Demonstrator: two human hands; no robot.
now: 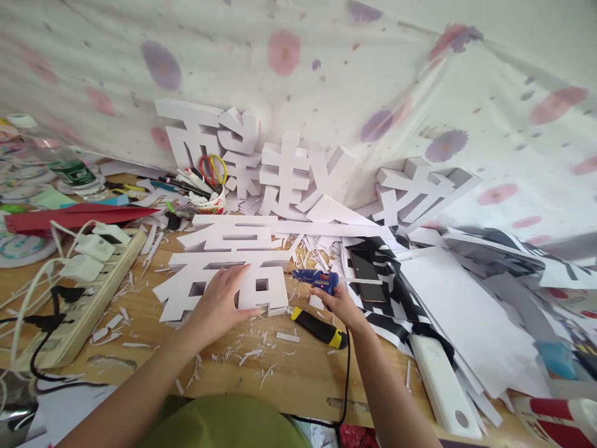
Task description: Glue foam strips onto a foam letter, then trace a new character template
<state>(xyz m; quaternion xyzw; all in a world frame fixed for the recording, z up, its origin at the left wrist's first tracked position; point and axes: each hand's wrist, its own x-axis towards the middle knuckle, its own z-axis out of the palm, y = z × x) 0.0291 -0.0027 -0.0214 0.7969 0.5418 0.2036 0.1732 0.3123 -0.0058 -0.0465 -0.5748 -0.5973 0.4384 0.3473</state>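
My left hand [224, 302] rests on a white three-dimensional paper character [275, 274] lying flat on the table. Its fingers and thumb are spread apart against the lower left part of the piece. In my right hand [342, 305] is a blue hot glue gun [314, 278], its nozzle pointing left, close to the character's right edge. A black cord runs down from the gun. Just below the nozzle lies a black and yellow utility knife [319, 326]. Thin white paper scraps [252, 354] are scattered around the piece.
More white characters [284, 168] stand against the flowered curtain [326, 68]. On the left are a power strip [97, 292] with chargers and a cup [209, 202] holding scissors. A phone [367, 274], white sheets [466, 311] and a white power bank [443, 386] occupy the right.
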